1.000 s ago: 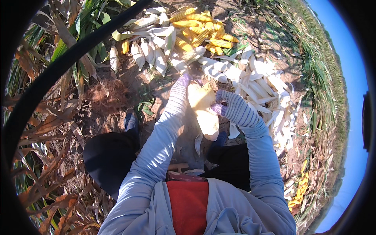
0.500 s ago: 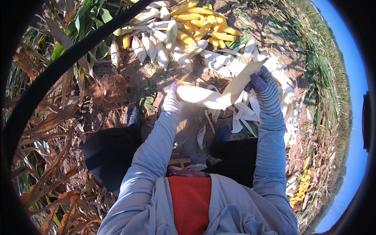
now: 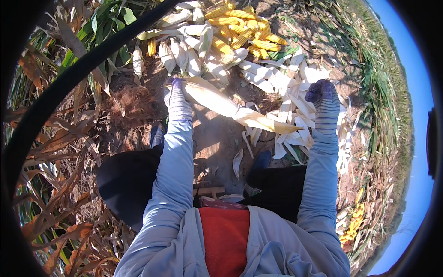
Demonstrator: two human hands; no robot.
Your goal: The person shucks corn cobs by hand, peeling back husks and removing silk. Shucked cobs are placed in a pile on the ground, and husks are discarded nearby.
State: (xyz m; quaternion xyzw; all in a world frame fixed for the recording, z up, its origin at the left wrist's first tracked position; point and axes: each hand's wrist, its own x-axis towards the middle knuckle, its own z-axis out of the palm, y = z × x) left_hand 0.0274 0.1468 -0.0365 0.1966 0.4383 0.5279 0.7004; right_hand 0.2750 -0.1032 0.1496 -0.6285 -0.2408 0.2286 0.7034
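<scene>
My left hand (image 3: 175,96), in a striped glove with purple fingers, grips one end of a corn ear (image 3: 210,98) still in its pale husk. The ear slants down to the right. From its far end a loose husk leaf (image 3: 267,122) stretches toward the right, over the husks on the ground. My right hand (image 3: 322,94), gloved the same way, is up to the right, apart from the ear, its fingers curled closed. Nothing shows in it, and loose husks lie behind it.
Bare yellow cobs (image 3: 244,30) are heaped ahead, with several husked ears (image 3: 184,57) to their left. Stripped husks (image 3: 295,99) cover the ground at right. Dry stalks (image 3: 60,161) crowd my left. More yellow cobs (image 3: 354,221) lie at lower right. A black curved bar (image 3: 69,83) crosses the upper left.
My left hand has moved left and farther out with the ear. My right hand has let go of the husk leaf and moved right; the leaf now droops lower.
</scene>
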